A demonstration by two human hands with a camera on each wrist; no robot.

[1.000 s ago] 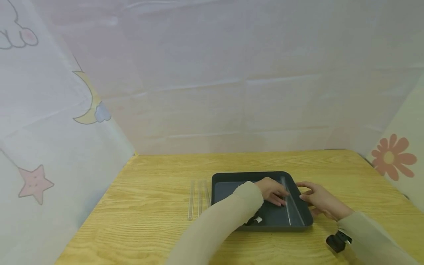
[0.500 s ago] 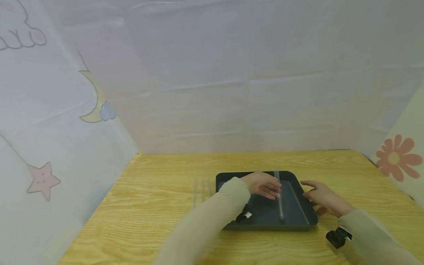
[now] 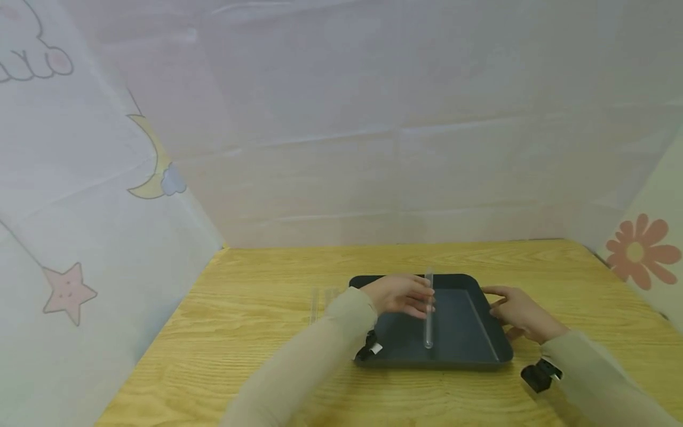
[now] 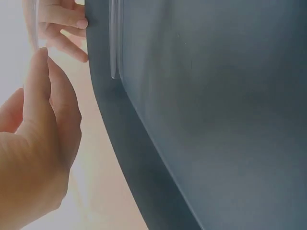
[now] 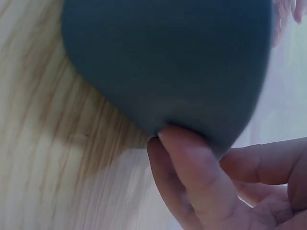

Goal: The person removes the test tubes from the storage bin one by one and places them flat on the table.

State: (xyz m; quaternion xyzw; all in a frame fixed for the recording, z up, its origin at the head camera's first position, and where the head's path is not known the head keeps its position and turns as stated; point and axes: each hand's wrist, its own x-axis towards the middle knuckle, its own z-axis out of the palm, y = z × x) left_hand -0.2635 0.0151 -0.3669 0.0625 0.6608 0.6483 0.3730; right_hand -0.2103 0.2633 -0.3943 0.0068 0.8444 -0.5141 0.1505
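A clear test tube (image 3: 428, 329) is pinched between the thumb and fingers of my left hand (image 3: 397, 293), over the dark grey tray (image 3: 448, 363). Its rounded end points toward me. In the left wrist view, the fingertips (image 4: 42, 55) hold this tube near the top left. Another clear tube-like piece (image 4: 114, 43) lies inside along the tray's wall. My right hand (image 3: 525, 317) touches the tray's right side from outside, its fingers spread. Seen from the right wrist, fingertips (image 5: 177, 136) press against the tray's outer wall near its lower edge; their undersides are hidden.
Several clear tubes (image 3: 313, 305) lie on the wooden table (image 3: 256, 332) left of the tray, partly hidden by my left sleeve (image 3: 309, 356). A patterned cloth wall (image 3: 341, 196) rises behind the table.
My left hand has moved left across the tray; the test tube came along, its far end now above the tray's back rim. My right hand has stayed at the tray's right side.
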